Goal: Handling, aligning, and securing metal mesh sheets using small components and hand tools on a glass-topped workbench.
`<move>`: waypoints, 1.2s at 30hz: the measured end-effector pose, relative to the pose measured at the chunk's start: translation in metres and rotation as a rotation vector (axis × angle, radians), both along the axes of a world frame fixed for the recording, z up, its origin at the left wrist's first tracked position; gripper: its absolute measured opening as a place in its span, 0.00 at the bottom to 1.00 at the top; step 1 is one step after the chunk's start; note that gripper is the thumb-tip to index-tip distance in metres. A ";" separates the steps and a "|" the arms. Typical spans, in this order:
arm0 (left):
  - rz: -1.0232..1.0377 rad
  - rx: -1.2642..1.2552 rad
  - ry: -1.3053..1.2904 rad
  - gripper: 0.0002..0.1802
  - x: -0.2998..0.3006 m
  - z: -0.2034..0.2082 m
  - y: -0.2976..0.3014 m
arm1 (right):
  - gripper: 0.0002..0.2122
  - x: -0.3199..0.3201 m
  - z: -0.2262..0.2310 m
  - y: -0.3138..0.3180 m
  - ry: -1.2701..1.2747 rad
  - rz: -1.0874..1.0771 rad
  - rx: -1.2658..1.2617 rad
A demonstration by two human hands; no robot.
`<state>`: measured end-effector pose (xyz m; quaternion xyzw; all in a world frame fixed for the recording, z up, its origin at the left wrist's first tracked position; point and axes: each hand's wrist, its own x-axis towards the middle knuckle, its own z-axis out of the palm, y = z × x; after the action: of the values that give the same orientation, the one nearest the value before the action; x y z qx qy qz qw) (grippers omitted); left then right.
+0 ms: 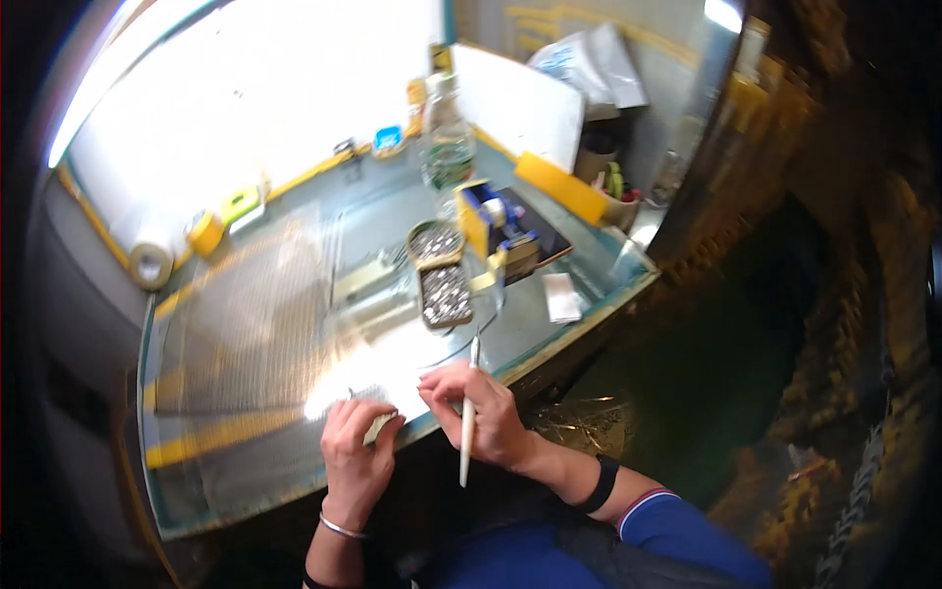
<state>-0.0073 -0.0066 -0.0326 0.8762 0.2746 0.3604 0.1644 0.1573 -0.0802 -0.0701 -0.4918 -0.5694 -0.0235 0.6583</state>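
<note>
My right hand (491, 416) is closed round a slim white pen-shaped tool (468, 432), whose narrow metal-looking tip points up toward the table. To its left, the curled fingers of my left hand (355, 444) pinch a small pale piece (379, 426), mostly covered by the fingers. Both hands are over the near edge of the glass-topped table (530, 346), a short way apart. Beyond them stand two small open containers filled with shiny metal bits: a rounded one (437, 241) behind a rectangular one (446, 296). A thin dark cord runs beside the tool's tip.
A ribbed clear sheet (245, 344) covers the table's left side. Tape rolls (204, 236) stand at the back left. Behind the containers are a clear bottle (449, 147) and a blue-and-yellow tape dispenser (500, 221). A white card (561, 297) lies near the right edge.
</note>
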 end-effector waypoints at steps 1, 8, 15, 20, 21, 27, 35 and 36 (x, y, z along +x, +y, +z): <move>-0.037 -0.027 -0.001 0.07 0.002 0.002 0.002 | 0.10 0.006 -0.001 -0.005 0.109 0.038 0.016; -0.027 -0.247 -0.019 0.07 0.012 0.004 0.001 | 0.07 0.103 -0.019 -0.065 0.292 -0.519 0.186; 0.022 -0.362 0.106 0.08 0.016 0.010 0.004 | 0.06 0.178 -0.042 -0.105 0.068 -1.120 0.012; 0.018 -0.296 0.185 0.10 0.016 0.006 0.004 | 0.06 0.182 -0.055 -0.107 0.139 -1.139 -0.033; -0.013 -0.213 0.140 0.11 0.015 0.001 0.004 | 0.06 0.183 -0.056 -0.107 0.127 -1.150 -0.039; 0.000 -0.300 0.063 0.14 0.013 -0.010 0.003 | 0.06 0.175 -0.055 -0.096 0.099 -1.143 -0.042; -0.011 -0.212 0.030 0.14 0.011 -0.021 0.004 | 0.05 0.158 -0.051 -0.089 0.106 -1.058 -0.049; -0.019 -0.205 0.018 0.14 0.010 -0.022 0.005 | 0.05 0.155 -0.045 -0.088 0.040 -1.111 0.038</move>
<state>0.0024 -0.0016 -0.0545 0.8607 0.3030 0.3208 0.2539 0.3126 -0.1678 -0.1152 -0.7064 -0.2115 -0.3682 0.5663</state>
